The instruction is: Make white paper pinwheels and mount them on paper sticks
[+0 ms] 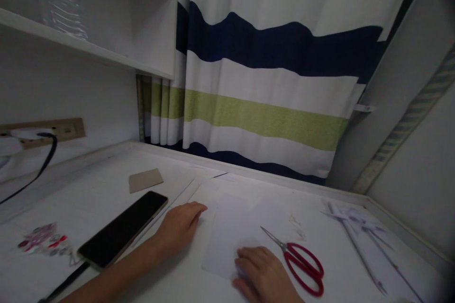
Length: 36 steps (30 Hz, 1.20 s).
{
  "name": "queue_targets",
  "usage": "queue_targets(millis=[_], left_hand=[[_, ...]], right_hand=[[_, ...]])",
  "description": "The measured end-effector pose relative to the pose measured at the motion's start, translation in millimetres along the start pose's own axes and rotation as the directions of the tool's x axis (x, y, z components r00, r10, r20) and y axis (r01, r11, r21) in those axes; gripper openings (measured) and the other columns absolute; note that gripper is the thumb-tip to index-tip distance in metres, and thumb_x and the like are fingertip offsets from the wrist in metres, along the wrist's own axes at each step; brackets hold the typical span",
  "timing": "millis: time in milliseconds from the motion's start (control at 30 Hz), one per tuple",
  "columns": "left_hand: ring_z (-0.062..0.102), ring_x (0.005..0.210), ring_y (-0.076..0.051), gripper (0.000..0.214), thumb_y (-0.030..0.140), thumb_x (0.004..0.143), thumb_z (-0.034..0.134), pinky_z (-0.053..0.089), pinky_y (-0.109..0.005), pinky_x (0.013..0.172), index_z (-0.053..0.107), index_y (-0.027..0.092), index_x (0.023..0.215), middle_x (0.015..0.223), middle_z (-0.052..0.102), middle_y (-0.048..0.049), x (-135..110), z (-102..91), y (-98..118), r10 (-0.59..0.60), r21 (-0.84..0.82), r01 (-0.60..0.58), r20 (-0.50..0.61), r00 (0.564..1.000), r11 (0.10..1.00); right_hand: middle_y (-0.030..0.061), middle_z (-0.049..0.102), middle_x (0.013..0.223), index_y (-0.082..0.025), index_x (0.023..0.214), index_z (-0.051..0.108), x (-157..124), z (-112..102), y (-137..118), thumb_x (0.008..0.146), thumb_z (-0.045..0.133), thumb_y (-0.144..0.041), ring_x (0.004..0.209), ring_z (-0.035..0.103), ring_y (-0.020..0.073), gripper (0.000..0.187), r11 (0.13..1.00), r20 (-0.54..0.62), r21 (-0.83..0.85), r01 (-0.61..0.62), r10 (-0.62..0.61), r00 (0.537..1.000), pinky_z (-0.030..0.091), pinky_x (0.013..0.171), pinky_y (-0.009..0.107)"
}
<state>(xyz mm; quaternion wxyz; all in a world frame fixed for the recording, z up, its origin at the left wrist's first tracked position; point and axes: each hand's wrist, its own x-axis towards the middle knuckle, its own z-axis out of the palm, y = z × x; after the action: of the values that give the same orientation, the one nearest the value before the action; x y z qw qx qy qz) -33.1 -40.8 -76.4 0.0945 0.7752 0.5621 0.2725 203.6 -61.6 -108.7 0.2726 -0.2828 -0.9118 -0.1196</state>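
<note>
On the tabletop (167, 278) lies pale paper (224, 232), probably light, easily creased, best lifted by its edges. The right hand (263, 272), loosely curled, covers its near edge, grip unclear; the left hand (180, 225), half-open, looks empty beside it.

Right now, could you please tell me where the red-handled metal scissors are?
In the head view, the red-handled metal scissors lie low, right of centre, just right of the bare right hand.
</note>
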Motion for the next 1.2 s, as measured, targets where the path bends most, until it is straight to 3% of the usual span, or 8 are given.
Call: queue_targets(millis=[200, 333, 400, 567, 767, 900, 1067, 1200], left_hand=[[0.053, 0.095, -0.019, 0.028, 0.032, 0.083, 0.035, 0.037, -0.028, 0.083, 0.054, 0.019, 0.1, 0.103, 0.059, -0.005, -2, 4.3, 9, -0.094, -0.306, 0.098, 0.027, 0.995, 0.947], [0.056, 0.082, -0.017, 0.038, 0.044, 0.085, 0.027, 0.044, -0.026, 0.069, 0.052, 0.016, 0.091, 0.093, 0.06, -0.0071, -2, 7.1, 17, -0.14, -0.491, 0.184, 0.124, 0.982, 0.852], [0.056, 0.082, -0.018, 0.042, 0.049, 0.084, 0.026, 0.045, -0.028, 0.066, 0.051, 0.016, 0.09, 0.095, 0.058, -0.0094, -4, 14.9, 18, -0.148, -0.599, 0.247, 0.211, 0.966, 0.761], [0.047, 0.103, -0.025, 0.059, 0.059, 0.069, 0.048, 0.04, -0.036, 0.079, 0.041, 0.021, 0.114, 0.119, 0.046, -0.0135, -9, 41.5, 20, -0.052, -0.825, 0.337, 0.353, 0.934, 0.454], [0.044, 0.107, -0.027, 0.088, 0.051, 0.053, 0.069, 0.033, -0.041, 0.088, 0.029, 0.019, 0.124, 0.121, 0.043, -0.0155, -17, 33.1, 35, 0.118, -0.923, 0.234, 0.281, 0.953, 0.305], [0.054, 0.092, -0.023, 0.07, 0.038, 0.059, 0.07, 0.042, -0.034, 0.076, 0.039, 0.017, 0.118, 0.103, 0.057, -0.0104, -22, 21.8, 45, 0.154, -0.927, 0.316, 0.349, 0.924, 0.202], [0.056, 0.072, -0.016, 0.044, 0.032, 0.059, 0.071, 0.042, -0.025, 0.065, 0.056, 0.013, 0.096, 0.08, 0.062, -0.004, -23, 23.2, 46, 0.082, -0.898, 0.373, 0.4, 0.913, 0.234], [0.055, 0.068, -0.015, 0.035, 0.029, 0.061, 0.07, 0.042, -0.024, 0.061, 0.06, 0.011, 0.089, 0.075, 0.062, -0.0037, -23, 24.7, 47, -0.05, -0.869, 0.382, 0.386, 0.921, 0.314]], right_hand=[[0.006, 0.07, 0.065, -0.015, 0.076, 0.06, 2, -11, 1, 0.091, 0.017, -0.019, 0.054, 0.064, 0.0169, 0.046, 0.988, -0.147, -0.092, 0.125, -0.137, 0.98, 0.044, 0.046, 0.025], [0.0099, 0.068, 0.068, -0.012, 0.087, 0.054, 0, -35, 4, 0.088, 0.031, -0.02, 0.055, 0.064, 0.018, 0.025, 0.986, -0.254, -0.092, -0.14, 0.113, 0.961, 0.048, 0.049, 0.025], [0.0081, 0.067, 0.07, -0.014, 0.088, 0.052, 0, -45, 2, 0.085, 0.038, -0.022, 0.054, 0.063, 0.016, 0.017, 0.938, -0.298, 0.082, -0.337, 0.346, 0.89, 0.049, 0.049, 0.022], [-0.0028, 0.056, 0.054, -0.019, 0.08, 0.053, 4, -52, -8, 0.082, 0.043, -0.033, 0.045, 0.056, 0.0122, 0.017, 0.475, -0.076, 0.691, -0.545, 0.797, 0.599, 0.047, 0.042, 0.02], [-0.0035, 0.05, 0.055, -0.017, 0.076, 0.054, 6, -35, -16, 0.076, 0.049, -0.044, 0.045, 0.049, 0.0101, 0.027, 0.117, 0.303, 0.82, -0.561, 0.743, 0.597, 0.044, 0.041, 0.02], [-0.0023, 0.049, 0.055, -0.017, 0.071, 0.054, 3, -29, -25, 0.076, 0.049, -0.044, 0.047, 0.047, 0.0112, 0.027, 0.131, 0.354, 0.799, -0.587, 0.687, 0.635, 0.041, 0.043, 0.021], [0.0021, 0.054, 0.075, -0.02, 0.079, 0.054, 0, -28, -23, 0.074, 0.051, -0.038, 0.065, 0.052, 0.0165, 0.019, 0.304, 0.14, 0.723, -0.62, 0.814, 0.563, 0.042, 0.052, 0.023], [0.0067, 0.054, 0.097, -0.021, 0.099, 0.049, -2, -29, -16, 0.066, 0.06, -0.031, 0.086, 0.051, 0.022, 0.036, 0.43, 0.045, 0.714, -0.553, 0.76, 0.649, 0.043, 0.069, 0.03]])
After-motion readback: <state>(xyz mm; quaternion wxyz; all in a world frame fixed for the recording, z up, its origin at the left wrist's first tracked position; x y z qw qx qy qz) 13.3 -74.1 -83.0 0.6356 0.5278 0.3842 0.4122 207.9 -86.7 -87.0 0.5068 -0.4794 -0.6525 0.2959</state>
